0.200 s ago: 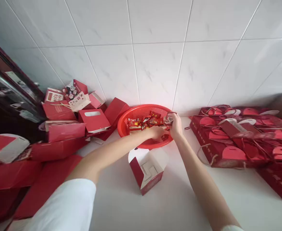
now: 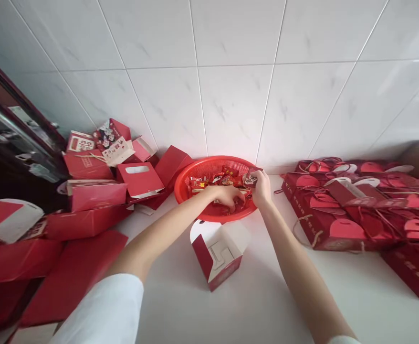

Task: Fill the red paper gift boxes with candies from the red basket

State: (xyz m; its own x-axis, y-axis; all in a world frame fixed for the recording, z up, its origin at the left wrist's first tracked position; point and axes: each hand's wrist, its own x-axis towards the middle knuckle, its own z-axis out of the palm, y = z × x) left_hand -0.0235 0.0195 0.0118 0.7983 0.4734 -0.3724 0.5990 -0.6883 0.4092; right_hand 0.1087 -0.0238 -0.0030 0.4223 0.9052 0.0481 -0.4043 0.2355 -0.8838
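Note:
In the head view an oval red plastic basket (image 2: pixel 181 185) stands against the wall with several red wrapped candies (image 2: pixel 227 180) in it. My left hand (image 2: pixel 229 195) is down in the basket, its fingers bent around a red wrapped candy (image 2: pixel 241 204) that they partly hide. At the basket's right rim, my right hand (image 2: pixel 262 188) grips a dark red packet (image 2: pixel 251 178) with white characters. In front of the basket an open red box (image 2: pixel 226 267) stands on the white surface, flaps up, its white inside bare.
Red boxes (image 2: pixel 93 222) lie piled on the left, next to a dark cabinet (image 2: pixel 5 157). On the right, several closed red gift boxes (image 2: pixel 338 229) with rope handles sit in rows. A tiled wall (image 2: pixel 234 110) rises behind the white tabletop (image 2: pixel 184 310).
My left hand has shifted slightly within the basket, and its fingers now show more clearly, bent over the candies. My right hand keeps the packet in about the same place.

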